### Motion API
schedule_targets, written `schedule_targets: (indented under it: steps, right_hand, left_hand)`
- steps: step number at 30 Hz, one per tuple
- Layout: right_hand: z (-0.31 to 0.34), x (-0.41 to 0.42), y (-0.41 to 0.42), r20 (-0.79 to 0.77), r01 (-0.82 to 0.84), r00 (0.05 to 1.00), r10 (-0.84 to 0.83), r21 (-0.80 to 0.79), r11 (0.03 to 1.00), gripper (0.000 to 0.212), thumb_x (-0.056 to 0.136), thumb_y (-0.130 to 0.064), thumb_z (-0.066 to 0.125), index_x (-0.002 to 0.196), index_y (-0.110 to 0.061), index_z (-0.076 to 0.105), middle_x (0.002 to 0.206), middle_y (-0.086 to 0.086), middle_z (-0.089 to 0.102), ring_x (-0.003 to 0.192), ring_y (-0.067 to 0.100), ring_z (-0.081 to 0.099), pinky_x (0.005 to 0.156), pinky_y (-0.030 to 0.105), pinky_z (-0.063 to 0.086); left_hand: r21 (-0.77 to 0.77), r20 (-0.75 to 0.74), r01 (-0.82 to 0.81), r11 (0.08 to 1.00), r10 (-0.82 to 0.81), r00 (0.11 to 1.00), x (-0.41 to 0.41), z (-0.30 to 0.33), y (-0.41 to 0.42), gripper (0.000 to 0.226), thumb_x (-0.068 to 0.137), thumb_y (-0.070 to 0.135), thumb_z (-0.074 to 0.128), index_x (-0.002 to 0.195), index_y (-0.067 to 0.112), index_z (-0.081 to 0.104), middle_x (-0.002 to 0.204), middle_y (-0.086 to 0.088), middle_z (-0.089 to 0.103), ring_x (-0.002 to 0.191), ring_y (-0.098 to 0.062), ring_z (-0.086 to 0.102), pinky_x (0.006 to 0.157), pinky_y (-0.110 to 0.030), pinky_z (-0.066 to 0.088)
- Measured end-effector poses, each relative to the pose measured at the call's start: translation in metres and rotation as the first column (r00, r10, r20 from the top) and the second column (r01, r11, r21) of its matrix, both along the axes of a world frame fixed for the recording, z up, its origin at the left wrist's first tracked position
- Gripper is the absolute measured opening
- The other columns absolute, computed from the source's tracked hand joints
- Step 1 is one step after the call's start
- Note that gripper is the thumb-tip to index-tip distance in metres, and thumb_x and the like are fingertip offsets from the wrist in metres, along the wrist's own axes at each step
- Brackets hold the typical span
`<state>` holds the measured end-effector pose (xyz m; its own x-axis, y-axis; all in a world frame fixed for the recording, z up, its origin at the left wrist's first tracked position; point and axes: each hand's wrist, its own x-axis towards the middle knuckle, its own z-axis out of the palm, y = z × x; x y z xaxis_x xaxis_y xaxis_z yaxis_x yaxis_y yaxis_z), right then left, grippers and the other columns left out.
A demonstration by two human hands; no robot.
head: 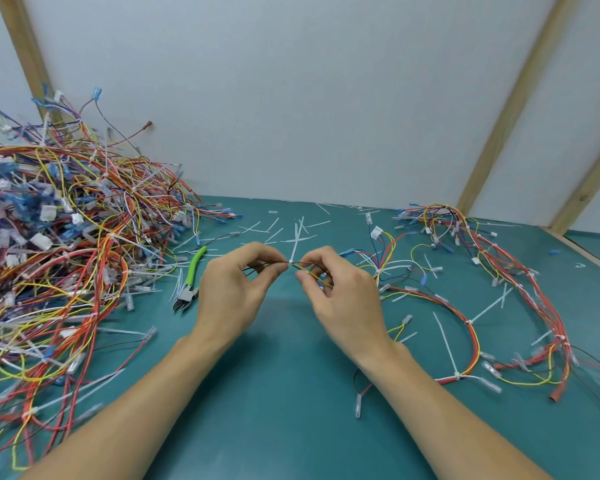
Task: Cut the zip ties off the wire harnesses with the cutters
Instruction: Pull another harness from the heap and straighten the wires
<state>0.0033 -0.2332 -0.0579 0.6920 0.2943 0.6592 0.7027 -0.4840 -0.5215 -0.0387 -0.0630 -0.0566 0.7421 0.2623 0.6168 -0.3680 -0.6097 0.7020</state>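
Both hands pinch one thin wire bundle between them: the left hand grips it with thumb and forefinger on the left side, the right hand pinches it on the right. A white zip tie sits on the bundle in the gap between the fingertips, its tail pointing away. The green-handled cutters lie on the teal table just left of the left hand, untouched. A large harness pile fills the left side; looser harnesses lie on the right. Cut tie scraps litter the far middle.
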Motion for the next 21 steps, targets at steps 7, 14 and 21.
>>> schedule_targets:
  steps: [7,14,21]
  right_hand:
    - [0.000,0.003,-0.005,-0.019,0.080,0.996,-0.083,-0.127,0.989,0.006,0.096,-0.034,0.067,0.094,-0.029,0.064,0.084,-0.014,0.067,0.071,0.001,0.057,0.065,0.033,0.047]
    - [-0.007,0.009,-0.008,-0.265,0.007,0.959,-0.097,-0.322,0.947,0.007,0.089,-0.033,0.065,0.086,-0.027,0.064,0.077,-0.013,0.067,0.065,0.004,0.053,0.068,0.031,0.048]
    - [-0.005,0.004,-0.005,-0.340,-0.050,0.939,-0.056,-0.296,0.954,0.047,0.094,-0.047,0.046,0.066,-0.015,0.067,0.056,-0.011,0.059,0.062,0.014,0.056,0.064,0.032,0.048]
  left_hand:
    - [0.088,-0.129,0.023,0.996,-0.011,0.992,-0.002,0.000,-0.002,0.015,0.091,0.038,0.072,0.082,0.028,0.079,0.082,0.014,0.073,0.083,-0.012,0.067,0.078,-0.035,0.050]
    - [0.601,-0.352,-0.412,0.684,0.690,0.633,0.005,-0.002,0.054,0.057,0.086,0.056,0.063,0.122,0.013,0.056,0.124,-0.016,0.058,0.120,-0.036,0.051,0.099,-0.046,0.038]
    - [0.717,-0.413,-0.298,0.630,0.729,0.546,0.010,-0.004,0.064,0.082,0.075,0.077,0.062,0.131,0.018,0.048,0.127,-0.013,0.062,0.123,-0.032,0.054,0.101,-0.042,0.036]
